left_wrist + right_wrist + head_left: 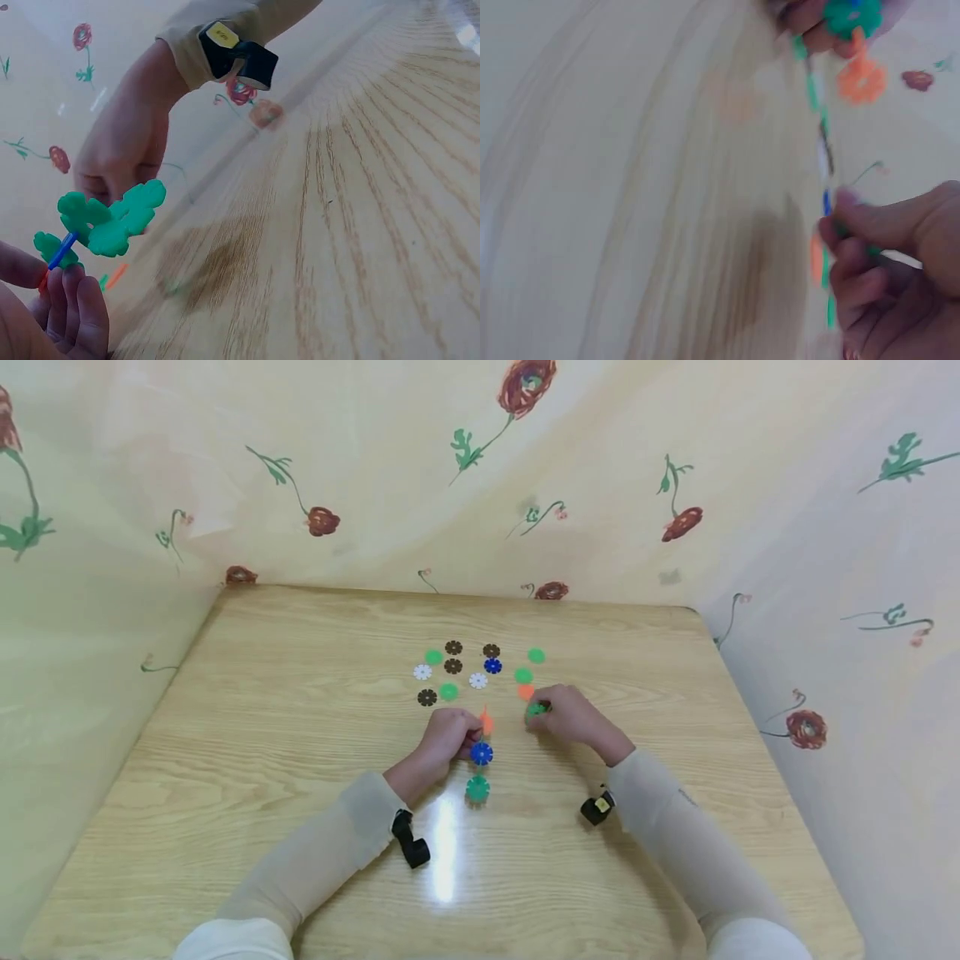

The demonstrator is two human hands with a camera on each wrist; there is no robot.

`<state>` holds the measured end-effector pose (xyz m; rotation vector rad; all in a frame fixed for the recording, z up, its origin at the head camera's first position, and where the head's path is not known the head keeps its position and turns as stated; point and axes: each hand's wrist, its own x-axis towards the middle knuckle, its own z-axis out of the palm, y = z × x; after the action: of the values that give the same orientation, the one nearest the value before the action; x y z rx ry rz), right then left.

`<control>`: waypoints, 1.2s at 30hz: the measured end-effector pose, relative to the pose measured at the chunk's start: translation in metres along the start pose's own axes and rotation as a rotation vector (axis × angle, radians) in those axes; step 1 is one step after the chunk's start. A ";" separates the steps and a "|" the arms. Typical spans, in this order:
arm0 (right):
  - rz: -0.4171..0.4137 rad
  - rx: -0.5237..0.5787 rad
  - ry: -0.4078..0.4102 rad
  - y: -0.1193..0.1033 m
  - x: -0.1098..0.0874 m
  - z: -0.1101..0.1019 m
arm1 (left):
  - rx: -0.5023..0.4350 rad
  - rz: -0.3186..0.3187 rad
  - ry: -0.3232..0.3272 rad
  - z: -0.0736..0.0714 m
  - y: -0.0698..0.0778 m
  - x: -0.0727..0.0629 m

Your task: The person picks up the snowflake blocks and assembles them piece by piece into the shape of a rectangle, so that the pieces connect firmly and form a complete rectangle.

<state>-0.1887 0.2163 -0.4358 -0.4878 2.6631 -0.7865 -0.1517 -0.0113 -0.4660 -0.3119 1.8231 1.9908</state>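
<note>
My left hand (442, 739) pinches a small chain of joined notched plastic discs over the table. In the head view the chain shows an orange disc (487, 723), a blue disc (482, 753) and a green disc (477, 789). Seen from the left wrist, green discs (112, 225) stick out beyond the fingertips, slotted onto the blue disc (62, 250). To the right, my right hand (573, 718) holds a single green disc (536, 709) between thumb and fingers, apart from the chain. That disc is mostly covered by the fingers in the right wrist view.
Loose discs lie flat beyond the hands: several brown (453, 666), white (478, 680) and green (448, 692) ones, plus a blue (492, 666). One orange disc (527, 692) lies close to the right hand. Flower-patterned cloth (390, 510) hangs around the wooden table (300, 693).
</note>
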 end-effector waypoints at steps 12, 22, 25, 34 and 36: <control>0.134 0.729 0.125 -0.029 0.031 0.018 | -0.016 0.015 -0.038 0.000 -0.003 -0.002; 0.163 0.751 0.117 -0.038 0.030 0.026 | 0.001 0.035 -0.057 0.001 -0.003 -0.004; 0.166 0.743 0.112 -0.040 0.029 0.027 | 0.003 0.039 -0.050 0.001 -0.003 -0.004; 0.167 0.757 0.147 -0.042 0.033 0.031 | 0.066 0.100 0.029 0.004 -0.004 -0.005; 0.169 0.758 0.146 -0.043 0.033 0.033 | 0.084 0.097 0.056 0.005 -0.005 -0.006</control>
<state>-0.1952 0.1541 -0.4447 -0.0055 2.2311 -1.6996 -0.1437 -0.0070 -0.4674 -0.2604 1.9855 1.9805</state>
